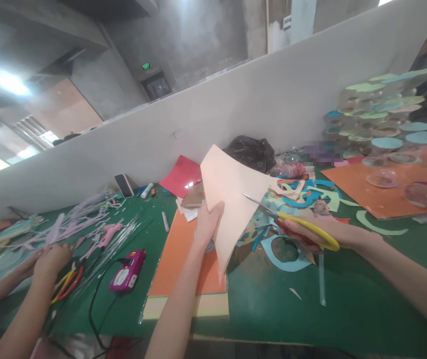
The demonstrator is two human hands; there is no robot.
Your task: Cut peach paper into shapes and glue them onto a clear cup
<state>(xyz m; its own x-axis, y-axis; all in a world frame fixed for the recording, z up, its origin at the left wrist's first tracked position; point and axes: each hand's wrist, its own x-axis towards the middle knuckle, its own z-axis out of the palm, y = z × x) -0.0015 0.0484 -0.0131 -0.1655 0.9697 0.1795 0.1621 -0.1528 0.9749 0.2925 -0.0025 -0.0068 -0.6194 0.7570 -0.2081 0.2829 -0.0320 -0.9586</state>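
Observation:
My left hand [208, 222] grips a cream sheet of paper [232, 187] by its left edge, holding it up off the table. In my right hand [307, 232] is a pair of scissors with yellow handles [311, 227], fingers wrapped round the grips. The visible blade lies across the right part of the sheet, its tip pointing left. Whether the paper sits between the two blades I cannot tell. Beneath the sheet lies a stack of orange paper [176, 264]. Curved paper offcuts, among them a light blue ring [286, 257], are scattered behind and below my right hand.
At the left, another person's hands [51, 259] work over pink strips near orange-handled scissors [73, 284]. A purple box with a cable [127, 271] stands on the green table [269, 309]. Behind are a phone [124, 185], red paper [181, 177], a black bag [251, 152] and stacked cups with paper discs [381, 109].

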